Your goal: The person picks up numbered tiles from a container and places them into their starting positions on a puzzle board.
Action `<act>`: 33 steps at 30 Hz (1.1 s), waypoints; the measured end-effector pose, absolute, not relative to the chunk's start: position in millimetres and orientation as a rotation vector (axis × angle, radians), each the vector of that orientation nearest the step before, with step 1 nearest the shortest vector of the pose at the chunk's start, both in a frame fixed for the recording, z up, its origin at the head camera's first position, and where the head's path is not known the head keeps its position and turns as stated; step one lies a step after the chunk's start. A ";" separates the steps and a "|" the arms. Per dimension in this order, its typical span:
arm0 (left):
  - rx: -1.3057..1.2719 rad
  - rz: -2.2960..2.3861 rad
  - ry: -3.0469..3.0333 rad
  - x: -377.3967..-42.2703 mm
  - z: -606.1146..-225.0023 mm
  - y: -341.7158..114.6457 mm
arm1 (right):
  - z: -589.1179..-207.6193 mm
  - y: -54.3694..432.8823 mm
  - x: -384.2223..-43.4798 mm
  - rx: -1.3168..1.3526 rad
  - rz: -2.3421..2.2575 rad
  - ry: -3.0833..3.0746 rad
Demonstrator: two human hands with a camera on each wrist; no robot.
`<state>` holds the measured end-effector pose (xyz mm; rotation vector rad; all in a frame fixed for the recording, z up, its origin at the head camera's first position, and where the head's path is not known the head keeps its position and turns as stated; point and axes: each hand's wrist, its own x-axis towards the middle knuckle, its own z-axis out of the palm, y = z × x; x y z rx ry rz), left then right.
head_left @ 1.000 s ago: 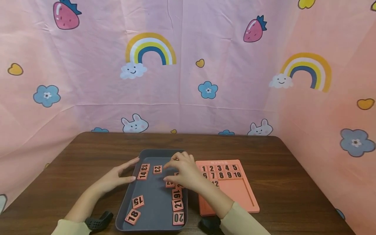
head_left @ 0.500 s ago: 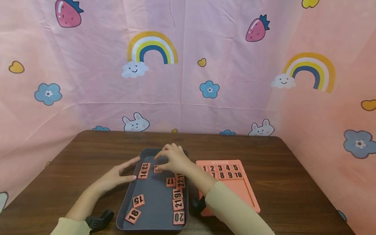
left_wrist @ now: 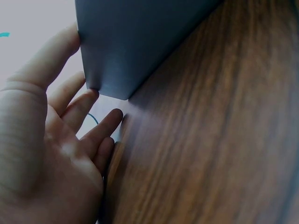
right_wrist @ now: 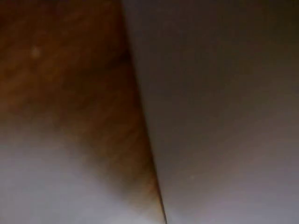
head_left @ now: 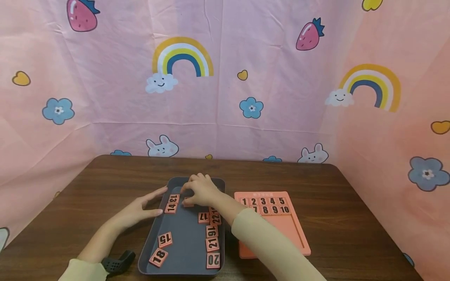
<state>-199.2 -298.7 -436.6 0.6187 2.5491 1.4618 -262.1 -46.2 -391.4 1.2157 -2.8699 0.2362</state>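
Note:
My left hand (head_left: 131,212) rests against the left wall of a dark grey tray (head_left: 191,253), thumb and fingers extended and spread. In the left wrist view, fingertips of the left hand (left_wrist: 65,149) touch the tray's outer side (left_wrist: 131,42). Inside the tray's far end, my right hand (head_left: 202,190) has its thumb and curled fingers round a pink number tile (head_left: 189,201), which it partly covers. Just left of it lie tile 13 (head_left: 173,198) and tile 14 (head_left: 171,208). The right wrist view is dark and blurred.
Tiles 15 (head_left: 165,239) and 18 (head_left: 159,257) lie at the tray's near left. Along its right side are tiles 17 (head_left: 203,217), 21 (head_left: 212,244), 20 (head_left: 213,260) and others. A pink number board (head_left: 286,230) with rows of tiles lies to the right, partly behind the right sleeve.
My right hand has moved left across the tray, from near tile 17 to the tile that showed 23, and now covers part of it. The left hand has stayed at the tray wall.

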 end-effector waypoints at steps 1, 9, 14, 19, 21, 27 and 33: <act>0.617 1.463 2.547 -198.9 -435.9 -298.8 | -391.7 -47.3 -262.7 1.209 0.237 -2.871; 0.579 1.454 2.535 -198.7 -430.6 -299.9 | -391.8 -57.0 -265.3 1.210 0.160 -2.873; 0.567 1.453 2.535 -199.5 -432.3 -301.0 | -391.4 -63.4 -263.3 1.191 0.101 -2.870; 0.586 1.458 2.524 -199.2 -435.9 -299.4 | -397.0 -66.0 -261.5 1.159 0.086 -2.908; 0.592 1.463 2.531 -199.0 -435.7 -298.6 | -398.9 -66.7 -261.7 1.143 0.099 -2.908; 0.603 1.485 2.529 -197.9 -436.1 -298.6 | -403.3 -68.8 -261.8 1.119 0.111 -2.894; 0.583 1.491 2.500 -197.8 -437.4 -298.1 | -404.6 -69.4 -259.4 1.123 0.096 -2.889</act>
